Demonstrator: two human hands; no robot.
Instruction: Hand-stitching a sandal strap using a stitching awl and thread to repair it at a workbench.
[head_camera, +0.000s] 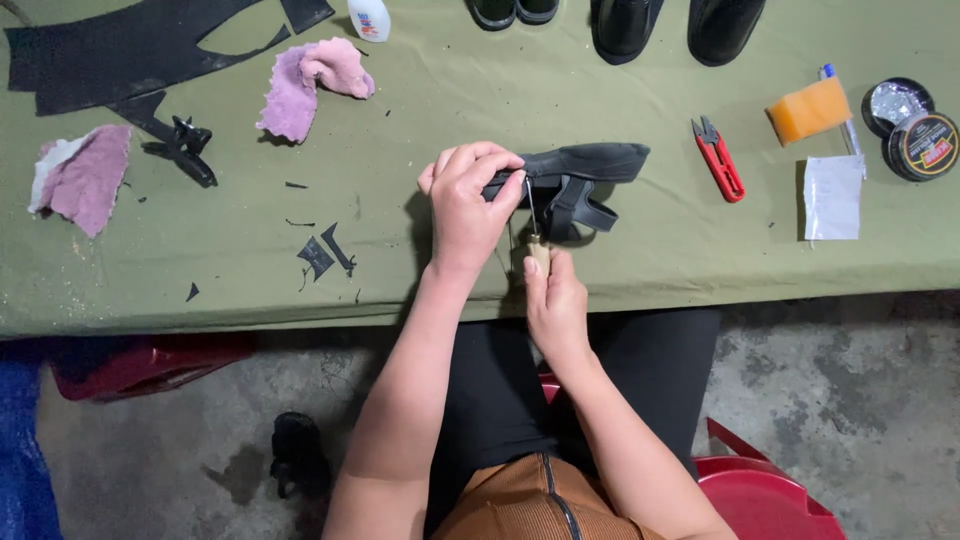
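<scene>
Gripped the black sandal (585, 170) at its left end with the left hand (468, 205), fingers curled tight over it on the green table (250, 260). Closed the right hand (553, 300) round a wooden-handled awl (533, 228), shaft pointing up and away into the sandal just beside the left fingertips. Lay crosswise, long axis left to right. Held an open tin (897, 103) something silvery, perhaps foil; lid (922, 146) beside it.

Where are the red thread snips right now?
In the head view, the red thread snips lie on the green table cover, right of the black sandal, left of the orange sponge.
</scene>
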